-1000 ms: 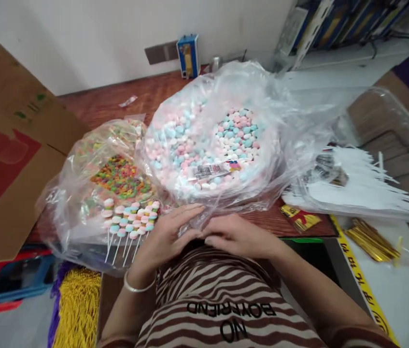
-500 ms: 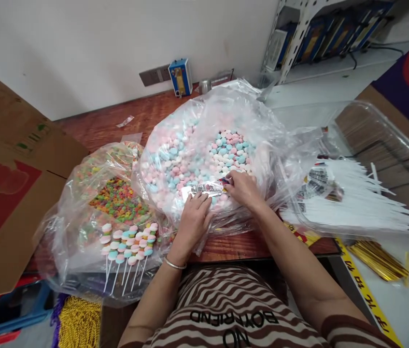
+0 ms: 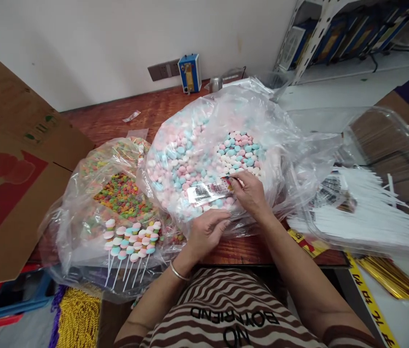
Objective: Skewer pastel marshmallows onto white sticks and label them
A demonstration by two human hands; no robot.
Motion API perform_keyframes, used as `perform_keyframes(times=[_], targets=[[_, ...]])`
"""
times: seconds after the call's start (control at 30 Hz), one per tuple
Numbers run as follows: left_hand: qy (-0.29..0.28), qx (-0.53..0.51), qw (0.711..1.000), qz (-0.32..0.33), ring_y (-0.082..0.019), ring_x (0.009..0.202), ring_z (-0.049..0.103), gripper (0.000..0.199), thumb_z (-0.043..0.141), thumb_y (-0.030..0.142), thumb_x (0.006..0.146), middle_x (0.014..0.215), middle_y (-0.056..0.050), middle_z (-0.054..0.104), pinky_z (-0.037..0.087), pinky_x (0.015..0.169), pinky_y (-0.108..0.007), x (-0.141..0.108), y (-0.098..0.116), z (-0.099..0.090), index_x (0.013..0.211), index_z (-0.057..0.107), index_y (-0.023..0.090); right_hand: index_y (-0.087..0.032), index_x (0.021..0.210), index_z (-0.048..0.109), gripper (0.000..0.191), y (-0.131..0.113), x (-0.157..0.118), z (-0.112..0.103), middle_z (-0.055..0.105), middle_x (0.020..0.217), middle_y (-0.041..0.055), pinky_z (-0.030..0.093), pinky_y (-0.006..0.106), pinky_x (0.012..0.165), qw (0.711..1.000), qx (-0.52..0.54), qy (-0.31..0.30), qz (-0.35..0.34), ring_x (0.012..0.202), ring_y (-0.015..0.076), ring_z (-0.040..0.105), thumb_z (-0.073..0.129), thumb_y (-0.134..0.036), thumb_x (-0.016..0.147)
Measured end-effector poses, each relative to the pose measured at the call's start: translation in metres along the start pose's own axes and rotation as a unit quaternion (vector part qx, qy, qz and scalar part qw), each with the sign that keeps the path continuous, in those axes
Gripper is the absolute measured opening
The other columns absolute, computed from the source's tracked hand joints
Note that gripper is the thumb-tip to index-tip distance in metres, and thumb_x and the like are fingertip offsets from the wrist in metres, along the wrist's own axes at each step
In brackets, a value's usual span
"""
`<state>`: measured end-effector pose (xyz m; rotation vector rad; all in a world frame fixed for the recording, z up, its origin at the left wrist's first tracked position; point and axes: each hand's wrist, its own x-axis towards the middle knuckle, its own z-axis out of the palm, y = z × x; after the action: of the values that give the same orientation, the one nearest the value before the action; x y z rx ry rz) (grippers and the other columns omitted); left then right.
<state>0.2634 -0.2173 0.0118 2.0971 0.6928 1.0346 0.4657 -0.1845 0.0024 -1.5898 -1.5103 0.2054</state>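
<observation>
A clear printed wrapper lies over the large plastic bag of pink, blue and white candies. My right hand pinches the wrapper's right end between thumb and fingers. Just below the wrapper, my left hand hovers near the bag's front edge, fingers loosely bent and apart, holding nothing. To the left, several candy skewers on white sticks rest on a bag of colorful ring-shaped cereal.
Cardboard boxes flank the table, one at the left. A clear tray with white sticks and wrappers is at the right, near gold ties. A blue device stands by the wall.
My left hand has let go of the wrapper's left part and drawn back toward me. My right hand still pinches the wrapper. The view has shifted slightly right.
</observation>
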Motion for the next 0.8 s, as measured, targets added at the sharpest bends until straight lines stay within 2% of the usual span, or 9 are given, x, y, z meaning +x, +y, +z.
perform_keyframes(times=[0.13, 0.2, 0.27, 0.37, 0.43, 0.53, 0.67, 0.73, 0.8], targets=[[-0.058, -0.065, 0.995, -0.046, -0.018, 0.095, 0.074, 0.013, 0.064, 0.018, 0.093, 0.100, -0.007, 0.080, 0.057, 0.093, -0.032, 0.003, 0.013, 0.011, 0.100, 0.075, 0.018, -0.021, 0.097, 0.070, 0.020, -0.001, 0.002, 0.003, 0.074, 0.095, 0.0070, 0.048, 0.034, 0.078, 0.998, 0.039, -0.004, 0.051, 0.087, 0.0232, 0.066, 0.053, -0.025, 0.087], [-0.075, -0.066, 0.993, -0.057, -0.017, 0.091, 0.074, 0.011, 0.065, 0.018, 0.093, 0.098, -0.007, 0.079, 0.057, 0.090, -0.031, 0.003, 0.015, 0.013, 0.098, 0.075, 0.018, -0.021, 0.096, 0.070, 0.021, 0.001, 0.002, 0.005, 0.074, 0.088, 0.0056, 0.046, 0.032, 0.072, 0.995, 0.032, -0.016, 0.090, 0.078, 0.0222, 0.065, 0.052, -0.026, 0.087], [-0.061, -0.043, 0.996, -0.047, -0.017, 0.091, 0.074, 0.012, 0.063, 0.018, 0.094, 0.097, -0.007, 0.079, 0.058, 0.087, -0.031, 0.003, 0.013, 0.014, 0.098, 0.074, 0.018, -0.022, 0.091, 0.069, 0.019, 0.003, 0.001, 0.006, 0.072, 0.078, 0.0038, 0.043, 0.031, 0.067, 0.993, 0.028, -0.035, 0.111, 0.071, 0.0209, 0.062, 0.051, -0.028, 0.087], [0.009, 0.071, 0.997, 0.002, -0.021, 0.101, 0.071, 0.016, 0.059, 0.018, 0.096, 0.105, -0.010, 0.078, 0.057, 0.092, -0.036, 0.002, 0.006, 0.012, 0.105, 0.073, 0.017, -0.022, 0.088, 0.066, 0.018, 0.005, 0.000, 0.006, 0.070, 0.077, 0.0025, 0.043, 0.030, 0.066, 0.991, 0.055, -0.059, 0.108, 0.069, 0.0193, 0.061, 0.050, -0.029, 0.088], [0.029, 0.167, 0.985, 0.015, -0.024, 0.108, 0.068, 0.018, 0.059, 0.019, 0.096, 0.113, -0.012, 0.076, 0.055, 0.095, -0.042, 0.003, -0.001, 0.010, 0.109, 0.072, 0.017, -0.022, 0.086, 0.065, 0.018, 0.005, 0.000, 0.005, 0.070, 0.082, 0.0034, 0.045, 0.031, 0.071, 0.991, 0.078, -0.068, 0.087, 0.075, 0.0197, 0.062, 0.049, -0.030, 0.088], [0.009, 0.239, 0.971, -0.002, -0.027, 0.110, 0.066, 0.018, 0.061, 0.022, 0.095, 0.117, -0.011, 0.074, 0.054, 0.096, -0.046, 0.004, -0.011, 0.008, 0.110, 0.071, 0.018, -0.022, 0.087, 0.065, 0.020, 0.007, 0.001, 0.006, 0.071, 0.095, 0.0065, 0.048, 0.034, 0.081, 0.991, 0.100, -0.080, 0.041, 0.091, 0.0220, 0.065, 0.048, -0.033, 0.090], [0.007, 0.234, 0.972, -0.006, -0.026, 0.112, 0.066, 0.017, 0.062, 0.022, 0.095, 0.117, -0.010, 0.074, 0.053, 0.098, -0.047, 0.003, -0.018, 0.009, 0.109, 0.071, 0.019, -0.022, 0.089, 0.068, 0.016, 0.011, 0.001, 0.012, 0.072, 0.096, 0.0081, 0.050, 0.039, 0.085, 0.992, 0.070, -0.107, 0.010, 0.092, 0.0245, 0.065, 0.061, -0.036, 0.087], [0.025, 0.207, 0.978, -0.010, -0.026, 0.113, 0.066, 0.016, 0.062, 0.022, 0.094, 0.116, -0.010, 0.075, 0.053, 0.100, -0.048, 0.002, -0.018, 0.009, 0.107, 0.073, 0.019, -0.022, 0.088, 0.071, 0.013, 0.008, 0.001, 0.014, 0.073, 0.105, 0.0104, 0.050, 0.043, 0.092, 0.995, 0.056, -0.078, -0.008, 0.101, 0.0265, 0.066, 0.061, -0.031, 0.087], [0.058, 0.142, 0.988, -0.028, -0.025, 0.112, 0.067, 0.015, 0.063, 0.022, 0.094, 0.113, -0.010, 0.076, 0.052, 0.101, -0.048, 0.001, -0.014, 0.010, 0.104, 0.074, 0.021, -0.023, 0.091, 0.075, 0.018, 0.000, 0.001, 0.011, 0.072, 0.120, 0.0125, 0.047, 0.048, 0.102, 0.998, 0.051, -0.021, -0.025, 0.115, 0.0288, 0.064, 0.058, -0.029, 0.091]])
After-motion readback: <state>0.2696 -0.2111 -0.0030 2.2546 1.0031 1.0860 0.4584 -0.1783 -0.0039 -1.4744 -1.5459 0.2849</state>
